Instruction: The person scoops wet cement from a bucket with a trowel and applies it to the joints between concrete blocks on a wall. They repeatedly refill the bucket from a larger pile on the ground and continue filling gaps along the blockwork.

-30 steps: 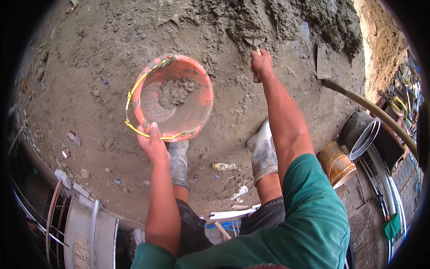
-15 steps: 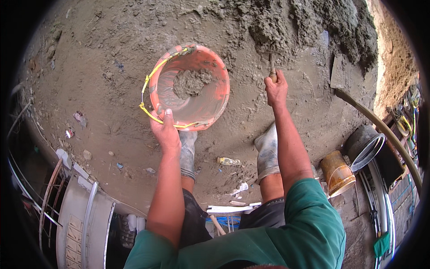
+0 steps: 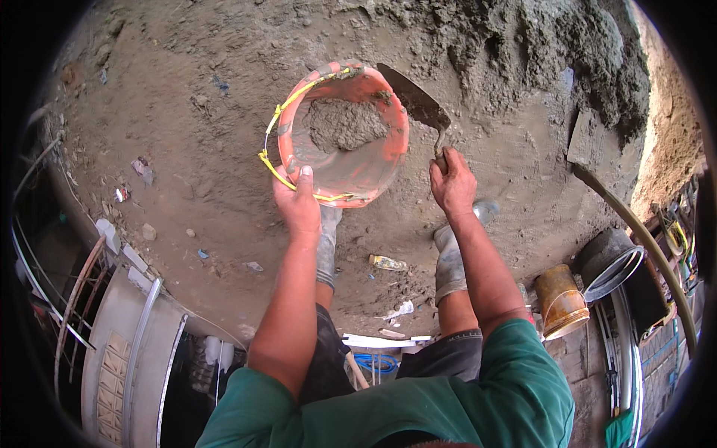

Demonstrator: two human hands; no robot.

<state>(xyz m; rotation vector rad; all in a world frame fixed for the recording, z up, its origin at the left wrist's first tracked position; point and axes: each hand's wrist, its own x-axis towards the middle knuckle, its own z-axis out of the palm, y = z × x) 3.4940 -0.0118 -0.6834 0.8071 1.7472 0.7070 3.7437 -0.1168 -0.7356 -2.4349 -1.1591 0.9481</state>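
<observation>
An orange bucket (image 3: 388, 168) with a yellow cord handle (image 3: 299, 95) tilts in front of me. My left hand (image 3: 300, 203) grips its near rim, thumb over the edge. Wet grey mortar (image 3: 349, 125) lies inside, against the bottom. To the right, my right hand (image 3: 452, 181) is wrapped round the handle of a trowel (image 3: 415, 98). The trowel's dark, mortar-smeared blade points up and left, beside the bucket's right rim. Beyond it rises a large heap of wet mortar (image 3: 553, 52).
A rusty yellow bucket (image 3: 562, 305) and a black bucket (image 3: 609, 261) stand at the right, near a long curved bar (image 3: 635, 224). A small bottle (image 3: 388, 263) lies between my boots. Metal frames (image 3: 78, 299) and a pale panel (image 3: 131, 366) fill the lower left.
The trowel has come out of the heap and swung left to the bucket's rim. More mortar shows in the bucket, which sits slightly higher and farther right in view.
</observation>
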